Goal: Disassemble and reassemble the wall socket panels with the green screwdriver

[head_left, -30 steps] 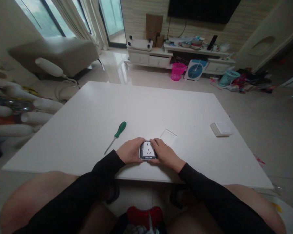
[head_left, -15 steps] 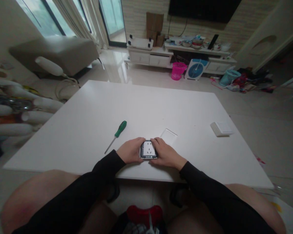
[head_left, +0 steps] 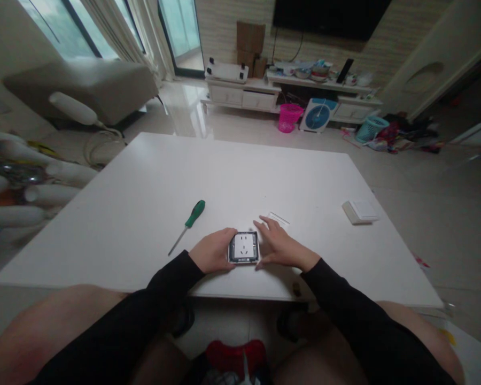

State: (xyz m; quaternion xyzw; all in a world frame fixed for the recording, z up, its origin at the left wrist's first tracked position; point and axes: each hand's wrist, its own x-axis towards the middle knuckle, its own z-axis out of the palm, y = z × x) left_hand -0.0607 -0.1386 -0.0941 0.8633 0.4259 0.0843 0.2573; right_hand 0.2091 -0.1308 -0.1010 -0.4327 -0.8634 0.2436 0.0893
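A wall socket (head_left: pixel 244 247) with a white face and a dark surround lies near the front edge of the white table (head_left: pixel 240 176). My left hand (head_left: pixel 214 250) grips its left side, thumb and fingers at the edge. Just to its right, my right hand (head_left: pixel 279 244) is open, thumb and fingers apart, with nothing visible in it. Partly hidden behind that hand is a white square cover frame (head_left: pixel 279 218). To the left lies a screwdriver (head_left: pixel 194 214) with a green handle, its shaft pointing toward me.
A white square box-like piece (head_left: pixel 359 212) sits near the table's right edge. My legs are below the front edge. Beyond the table stand a pink basket (head_left: pixel 289 117), a blue fan (head_left: pixel 317 115) and a low white cabinet (head_left: pixel 240 96).
My right hand has let go of the socket's right side and moved a little to the right, its fingers spreading. The left hand keeps its hold. The view has shifted slightly.
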